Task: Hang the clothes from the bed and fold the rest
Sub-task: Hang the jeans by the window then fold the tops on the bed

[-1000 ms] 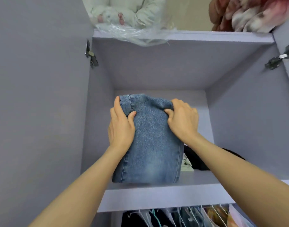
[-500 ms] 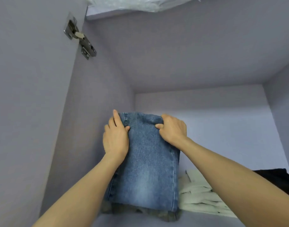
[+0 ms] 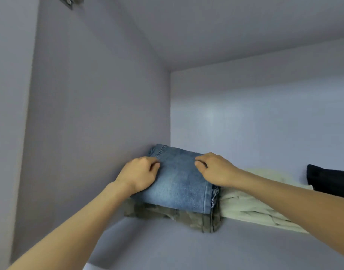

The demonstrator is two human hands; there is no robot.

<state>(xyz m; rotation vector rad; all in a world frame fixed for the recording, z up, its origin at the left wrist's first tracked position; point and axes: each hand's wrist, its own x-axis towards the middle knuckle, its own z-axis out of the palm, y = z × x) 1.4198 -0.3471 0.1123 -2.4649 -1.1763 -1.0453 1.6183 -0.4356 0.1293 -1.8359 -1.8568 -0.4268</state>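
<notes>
Curled fingers (image 3: 154, 166) of the left hand (image 3: 138, 174) and right hand (image 3: 216, 169) grip the 2 sides of folded jeans (image 3: 180, 185). The jeans lie on a folded camouflage garment (image 3: 186, 216) in the back left corner of a grey wardrobe shelf (image 3: 167, 248). Just right sits a pale green garment (image 3: 251, 209), then a black one (image 3: 331, 181).

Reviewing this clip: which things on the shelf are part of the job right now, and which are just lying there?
In hand:
folded jeans
left hand
right hand

Lying about:
camouflage garment under the jeans
pale green clothes
black garment
</notes>
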